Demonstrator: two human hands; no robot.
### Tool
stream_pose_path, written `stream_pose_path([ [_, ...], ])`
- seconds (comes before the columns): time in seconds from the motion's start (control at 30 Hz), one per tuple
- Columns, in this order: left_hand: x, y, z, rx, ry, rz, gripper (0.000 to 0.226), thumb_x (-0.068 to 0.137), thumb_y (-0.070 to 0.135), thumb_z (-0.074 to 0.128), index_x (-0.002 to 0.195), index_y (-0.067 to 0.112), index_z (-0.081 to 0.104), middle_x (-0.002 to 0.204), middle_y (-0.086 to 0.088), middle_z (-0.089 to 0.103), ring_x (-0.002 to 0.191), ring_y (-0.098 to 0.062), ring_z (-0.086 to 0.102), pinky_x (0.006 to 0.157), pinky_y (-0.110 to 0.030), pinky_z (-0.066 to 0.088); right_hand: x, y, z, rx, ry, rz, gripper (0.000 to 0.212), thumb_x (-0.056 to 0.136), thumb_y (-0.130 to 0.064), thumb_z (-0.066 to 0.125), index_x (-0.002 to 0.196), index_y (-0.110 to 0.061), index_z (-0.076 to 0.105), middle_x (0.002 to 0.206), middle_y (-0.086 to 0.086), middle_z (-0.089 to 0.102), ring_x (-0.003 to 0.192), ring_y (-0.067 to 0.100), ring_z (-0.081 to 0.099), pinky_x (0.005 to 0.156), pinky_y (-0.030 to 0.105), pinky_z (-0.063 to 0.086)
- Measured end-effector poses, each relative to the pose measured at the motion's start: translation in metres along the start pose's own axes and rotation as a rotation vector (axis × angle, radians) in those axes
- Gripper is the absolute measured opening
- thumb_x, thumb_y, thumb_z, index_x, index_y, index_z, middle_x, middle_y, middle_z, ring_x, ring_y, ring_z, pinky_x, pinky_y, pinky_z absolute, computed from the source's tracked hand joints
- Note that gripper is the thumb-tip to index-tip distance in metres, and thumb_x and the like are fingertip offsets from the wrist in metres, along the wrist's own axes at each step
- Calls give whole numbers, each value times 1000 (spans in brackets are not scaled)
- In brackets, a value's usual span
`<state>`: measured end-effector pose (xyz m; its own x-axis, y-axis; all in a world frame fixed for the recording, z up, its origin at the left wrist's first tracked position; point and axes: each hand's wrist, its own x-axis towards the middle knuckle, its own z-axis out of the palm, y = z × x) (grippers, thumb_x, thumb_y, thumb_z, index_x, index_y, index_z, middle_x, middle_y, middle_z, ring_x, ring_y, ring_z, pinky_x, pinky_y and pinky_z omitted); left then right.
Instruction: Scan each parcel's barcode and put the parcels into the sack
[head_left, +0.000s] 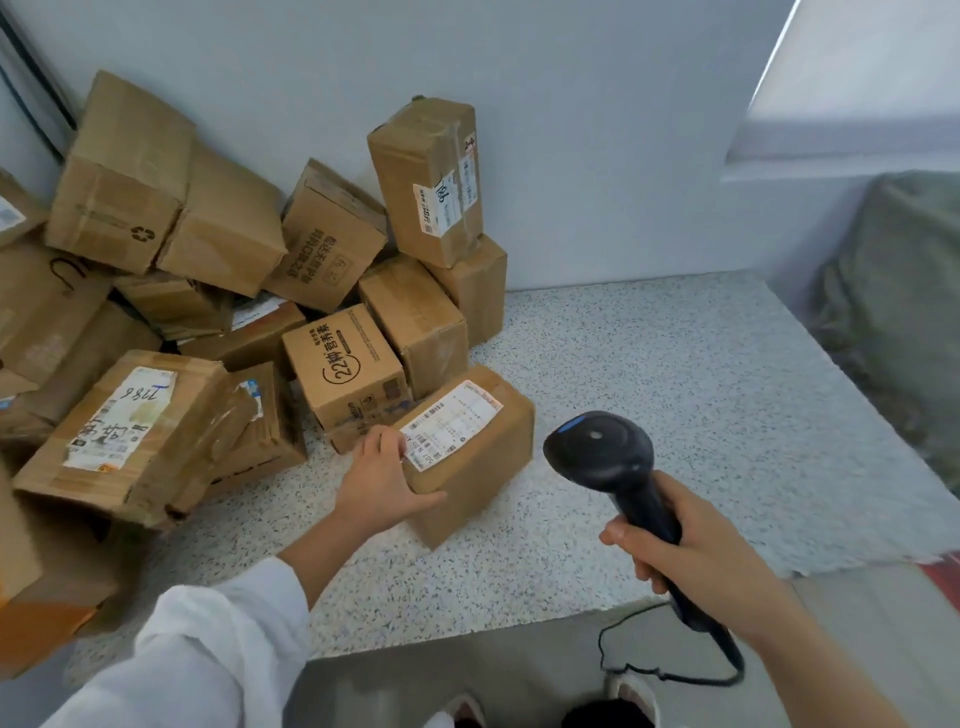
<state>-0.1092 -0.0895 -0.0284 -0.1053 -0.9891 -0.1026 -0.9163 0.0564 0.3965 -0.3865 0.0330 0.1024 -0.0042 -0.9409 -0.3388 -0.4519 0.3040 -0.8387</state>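
My left hand grips the labelled cardboard parcel by its near corner. My right hand clasps the black barcode scanner beside it.

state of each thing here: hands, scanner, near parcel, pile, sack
near parcel, on the counter, label up
scanner, raised beside the near parcel
left hand, grips the near parcel's corner
right hand, holds the scanner's handle
pile, heaped against the wall
sack, slumped at right, mouth unclear

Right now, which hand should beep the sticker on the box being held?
The right hand: it grips the black handheld barcode scanner, whose head sits just beside the white shipping label. The left hand is busy holding the brown cardboard parcel at its near corner.
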Motion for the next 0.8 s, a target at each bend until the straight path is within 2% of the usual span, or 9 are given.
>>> stream_pose_path([
  [0.13,0,48,4,-55,-24,62,65,63,56,76,96,19,34,104,4,38,97,-15,37,64,-26,34,-11,12,-33,14,98,-14,15,82,-21,69,90,-20,56,54,-10,61,46,1,54,51,19,45],
  [0.23,-1,88,10,-81,-24,86,65,62,57,77,98,21,36,104,5,40,97,-14,38,67,-27,39,-22,25,-60,26,149,-24,15,82,-20,69,91,-20,56,53,-9,61,45,2,54,51,19,44],
  [0.47,-6,202,31,-201,59,165,66,59,55,79,99,23,37,103,7,42,98,-11,39,67,-24,37,-59,76,-154,90,249,-32,15,83,-13,68,91,-12,56,52,-6,56,45,6,52,49,20,44],
  [0.63,-19,284,59,-293,67,232,71,56,55,81,103,26,37,106,11,43,100,-10,43,73,-28,49,-93,117,-222,120,332,-35,15,83,-9,67,92,-8,56,54,1,56,46,9,52,49,22,45],
  [0.8,-32,367,93,-349,4,322,84,52,56,82,114,29,33,117,6,46,105,-15,47,80,-35,51,-141,155,-282,114,445,-12,12,82,-9,67,88,-7,56,52,-2,56,45,7,53,47,19,45],
])
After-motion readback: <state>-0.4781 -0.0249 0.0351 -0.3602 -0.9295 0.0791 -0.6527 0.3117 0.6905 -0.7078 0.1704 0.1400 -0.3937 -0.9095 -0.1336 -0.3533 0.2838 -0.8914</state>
